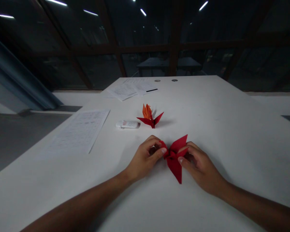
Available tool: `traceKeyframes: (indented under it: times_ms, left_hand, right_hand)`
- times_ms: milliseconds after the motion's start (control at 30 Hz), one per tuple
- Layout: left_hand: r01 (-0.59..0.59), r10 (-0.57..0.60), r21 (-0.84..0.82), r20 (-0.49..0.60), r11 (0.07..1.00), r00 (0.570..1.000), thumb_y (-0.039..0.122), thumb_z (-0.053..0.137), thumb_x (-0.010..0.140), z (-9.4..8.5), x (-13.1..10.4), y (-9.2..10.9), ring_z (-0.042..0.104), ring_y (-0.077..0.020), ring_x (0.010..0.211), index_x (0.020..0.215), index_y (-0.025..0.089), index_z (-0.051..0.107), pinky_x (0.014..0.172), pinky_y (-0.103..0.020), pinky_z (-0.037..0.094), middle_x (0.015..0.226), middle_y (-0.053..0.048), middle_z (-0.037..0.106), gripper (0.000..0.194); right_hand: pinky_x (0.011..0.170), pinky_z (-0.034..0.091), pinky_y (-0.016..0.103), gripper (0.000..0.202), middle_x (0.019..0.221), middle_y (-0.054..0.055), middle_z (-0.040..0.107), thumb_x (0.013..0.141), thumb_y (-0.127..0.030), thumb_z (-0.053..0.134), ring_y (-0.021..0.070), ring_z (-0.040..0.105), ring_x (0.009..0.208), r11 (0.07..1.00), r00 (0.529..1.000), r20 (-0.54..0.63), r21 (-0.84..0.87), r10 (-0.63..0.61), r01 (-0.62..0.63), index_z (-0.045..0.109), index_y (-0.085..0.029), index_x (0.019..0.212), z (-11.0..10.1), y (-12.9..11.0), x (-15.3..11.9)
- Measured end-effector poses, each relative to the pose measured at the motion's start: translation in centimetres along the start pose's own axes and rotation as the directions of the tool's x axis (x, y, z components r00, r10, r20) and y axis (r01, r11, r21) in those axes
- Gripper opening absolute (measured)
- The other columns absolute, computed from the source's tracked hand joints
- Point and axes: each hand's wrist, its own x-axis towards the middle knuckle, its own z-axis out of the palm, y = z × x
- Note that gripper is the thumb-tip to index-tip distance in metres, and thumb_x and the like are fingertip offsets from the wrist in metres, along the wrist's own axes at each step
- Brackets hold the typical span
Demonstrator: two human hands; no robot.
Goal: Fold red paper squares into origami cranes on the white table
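Observation:
Both hands grip a red origami crane [174, 166] above the near middle of the white table. My left hand [145, 158] pinches its left tip between thumb and fingers. On the opposite side, my right hand [200, 166] pinches the right tip the same way. Two wing-like flaps spread out between the hands, one pointing away from me and one toward me. Farther back stands another red origami crane [152, 121] with raised wings. Just behind it is an orange folded paper piece [147, 111], partly hidden by the red one.
Left of the standing crane lies a white capped item with printed text [128, 124]. A printed sheet [79, 130] covers the table's left side. More papers [125, 90] and a dark pen-like stick [151, 90] lie farther back. Two round grommets [174, 80] sit near the table's far edge.

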Motion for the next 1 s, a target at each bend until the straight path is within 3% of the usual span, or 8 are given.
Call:
traceKeyframes:
  times_ms: [100, 233, 367, 500, 633, 733, 800, 1000]
  left_hand:
    - [0.046, -0.046, -0.088, 0.0, 0.995, 0.999, 0.034, 0.065, 0.095, 0.2, -0.1, -0.1, 0.057, -0.0138, 0.083, 0.102, 0.017, 0.066, 0.074, -0.026, 0.046, 0.094, -0.003, 0.058, 0.018]
    - [0.108, -0.116, -0.161, -0.042, 0.981, 0.992, 0.037, 0.064, 0.096, 0.3, -0.2, -0.5, 0.058, -0.0132, 0.088, 0.129, 0.024, 0.055, 0.072, -0.023, 0.048, 0.109, -0.005, 0.058, 0.037]
    - [0.109, -0.136, -0.215, -0.113, 0.971, 0.984, 0.041, 0.063, 0.095, 0.1, -0.1, -0.5, 0.054, -0.0114, 0.084, 0.129, 0.026, 0.05, 0.07, -0.023, 0.047, 0.114, -0.004, 0.051, 0.039]
    - [0.112, -0.123, -0.266, -0.026, 0.958, 0.992, 0.042, 0.069, 0.092, 0.0, -0.1, -0.2, 0.052, -0.0111, 0.08, 0.128, 0.025, 0.049, 0.068, -0.023, 0.045, 0.105, -0.002, 0.051, 0.044]
    - [0.139, -0.133, -0.153, 0.051, 0.978, 0.99, 0.039, 0.076, 0.086, 0.2, -0.3, 0.0, 0.056, -0.0125, 0.081, 0.143, 0.029, 0.04, 0.069, -0.026, 0.046, 0.113, -0.005, 0.056, 0.069]
    - [0.179, -0.178, -0.005, 0.086, 0.984, 0.98, 0.037, 0.081, 0.081, 0.4, -0.4, -0.3, 0.06, -0.015, 0.079, 0.151, 0.029, 0.031, 0.069, -0.029, 0.048, 0.102, -0.004, 0.062, 0.087]
    - [0.184, -0.185, 0.02, 0.064, 0.983, 0.981, 0.038, 0.078, 0.084, 0.5, -0.4, -0.7, 0.061, -0.016, 0.078, 0.151, 0.026, 0.031, 0.069, -0.03, 0.049, 0.095, -0.002, 0.063, 0.083]
    - [0.141, -0.14, -0.024, 0.024, 0.99, 0.99, 0.04, 0.067, 0.093, 0.5, -0.1, -1.6, 0.065, -0.021, 0.094, 0.139, 0.019, 0.045, 0.081, -0.034, 0.052, 0.106, -0.008, 0.068, 0.055]
  right_hand:
    - [0.074, 0.049, 0.033, 0.007, 0.096, 0.003, 0.06, 0.097, -0.023, 0.057, 0.0175, 0.058, 0.082, 1.0, 0.999, 0.038, -0.021, -0.005, 0.006, 0.063, -0.023, 0.1, -0.1, -0.2, -0.1]
    - [0.076, 0.051, 0.034, 0.019, 0.107, 0.006, 0.061, 0.098, -0.024, 0.055, 0.0182, 0.06, 0.085, 1.0, 1.0, 0.017, -0.026, 0.007, -0.007, 0.063, -0.023, 0.115, 0.0, -0.1, -0.2]
    - [0.073, 0.054, 0.034, 0.034, 0.116, 0.008, 0.056, 0.096, -0.023, 0.055, 0.018, 0.061, 0.084, 0.999, 0.998, -0.05, -0.021, 0.03, -0.032, 0.056, -0.024, 0.13, 0.3, 0.2, -0.3]
    - [0.073, 0.055, 0.036, 0.047, 0.121, 0.008, 0.051, 0.094, -0.02, 0.056, 0.0172, 0.06, 0.083, 0.995, 0.999, -0.042, -0.093, 0.018, -0.022, 0.049, -0.026, 0.141, 0.4, 0.2, -0.5]
    - [0.074, 0.054, 0.036, 0.061, 0.116, 0.007, 0.05, 0.093, -0.017, 0.055, 0.017, 0.057, 0.083, 0.991, 1.0, 0.026, -0.13, -0.014, 0.017, 0.04, -0.028, 0.151, 0.4, -0.1, -0.9]
    - [0.075, 0.053, 0.036, 0.065, 0.112, 0.006, 0.051, 0.092, -0.017, 0.056, 0.0172, 0.056, 0.083, 0.993, 0.996, 0.08, -0.099, -0.049, 0.057, 0.037, -0.028, 0.154, 0.3, -0.1, -1.1]
    - [0.074, 0.053, 0.035, 0.066, 0.108, 0.006, 0.054, 0.093, -0.018, 0.056, 0.0174, 0.056, 0.083, 0.995, 0.99, 0.12, -0.062, -0.068, 0.076, 0.036, -0.028, 0.155, 0.2, -0.1, -1.2]
    - [0.076, 0.055, 0.036, 0.07, 0.112, 0.007, 0.058, 0.091, -0.018, 0.058, 0.0176, 0.057, 0.084, 0.993, 0.977, 0.175, -0.008, -0.118, 0.121, 0.035, -0.03, 0.156, -0.2, -0.4, -1.3]
